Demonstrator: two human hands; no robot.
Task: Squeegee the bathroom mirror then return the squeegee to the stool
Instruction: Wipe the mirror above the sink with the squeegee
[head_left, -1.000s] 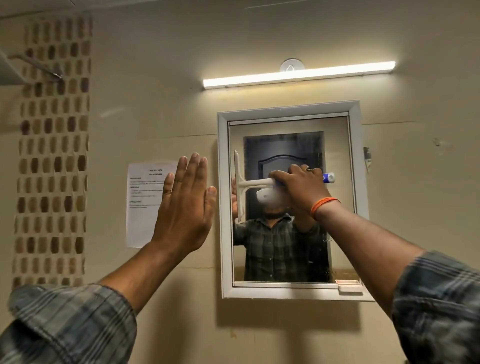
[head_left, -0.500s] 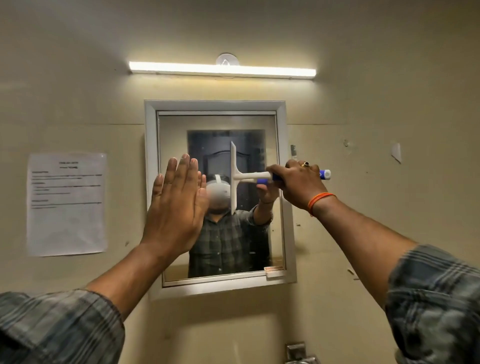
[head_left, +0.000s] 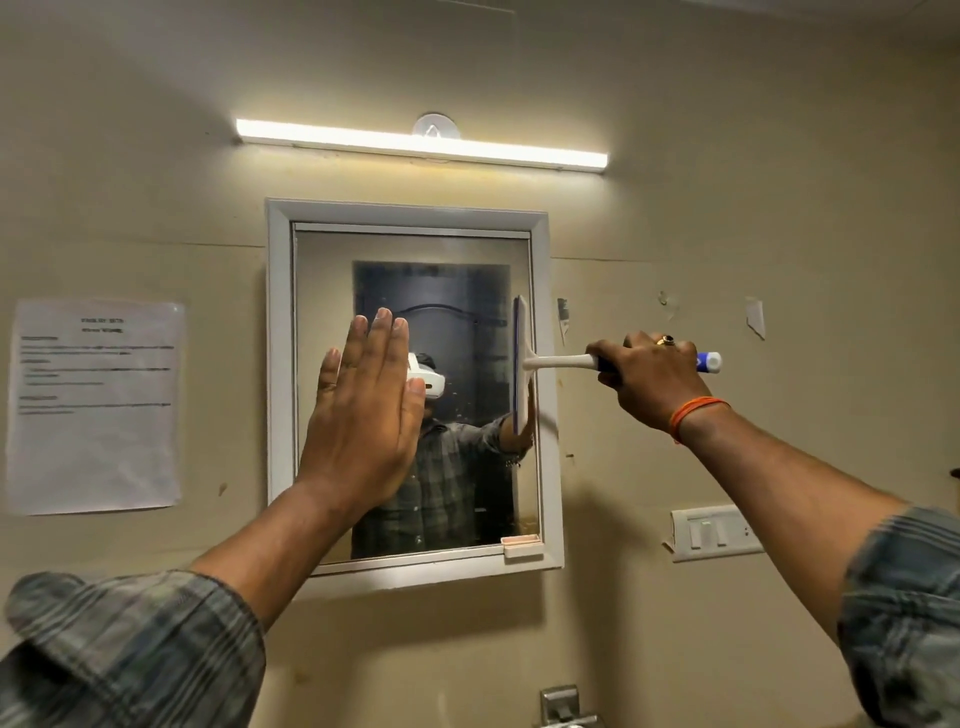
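Wiping across the mirror (head_left: 332, 291), the squeegee (head_left: 521, 364) has its blade upright against the glass at the right edge, just inside the white frame (head_left: 545, 395). Risk from here — the blade looks about to meet the frame lip, so it could ride up onto it, lose contact and leave an unwiped strip down that edge. The small pink tab (head_left: 522, 544) at the lower right corner could also catch a downward pass. Right hand (head_left: 652, 382) has fingers wrapped round the blue grip, well out past the frame over the wall; the white stem runs from it leftward to the blade, so the blade sits left of the hand. Left hand (head_left: 366, 415) is flat, fingers straight and together, raised before the glass's left-centre — contact unclear. Stool not in view.
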